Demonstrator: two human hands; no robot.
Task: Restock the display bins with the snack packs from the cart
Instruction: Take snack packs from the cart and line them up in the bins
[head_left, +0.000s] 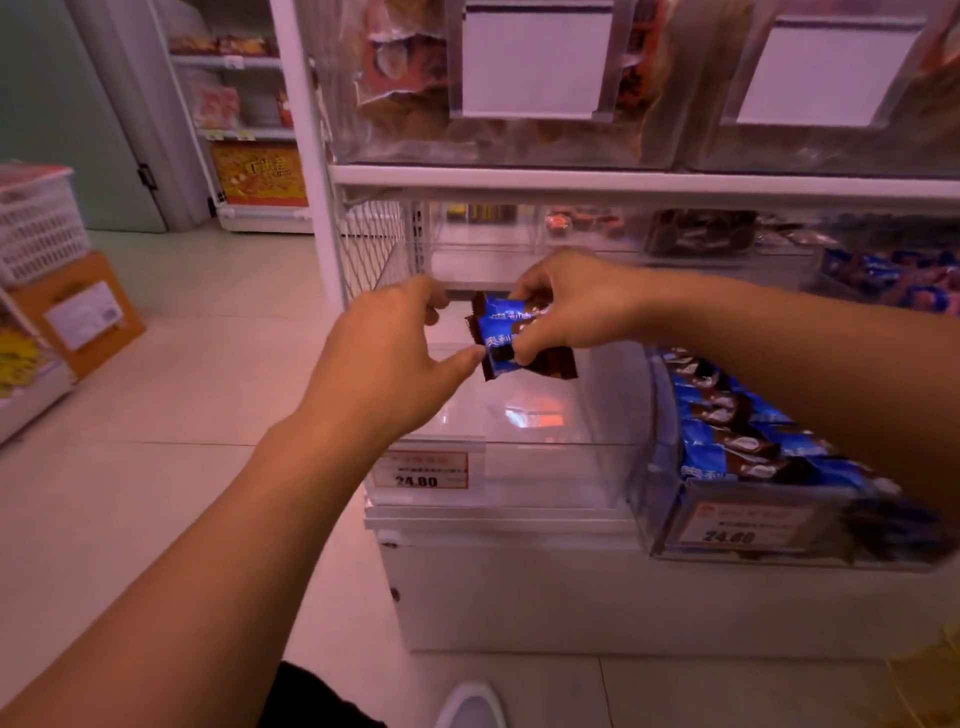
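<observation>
Fingers of the right hand pinch blue snack packs over a clear bin, left hand spread wide, thumb touching them.

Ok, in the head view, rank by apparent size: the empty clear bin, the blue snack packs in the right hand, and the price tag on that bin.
1. Empty clear bin, clearly largest.
2. Blue snack packs pinched in the right hand.
3. Price tag.
The packs and tag look nearly alike, so their order is unsure.

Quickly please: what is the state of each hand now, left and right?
Left hand: fingers curled, thumb tip touching the snack packs; no clear grip.
Right hand: pinches the snack packs above the clear bin.
</observation>
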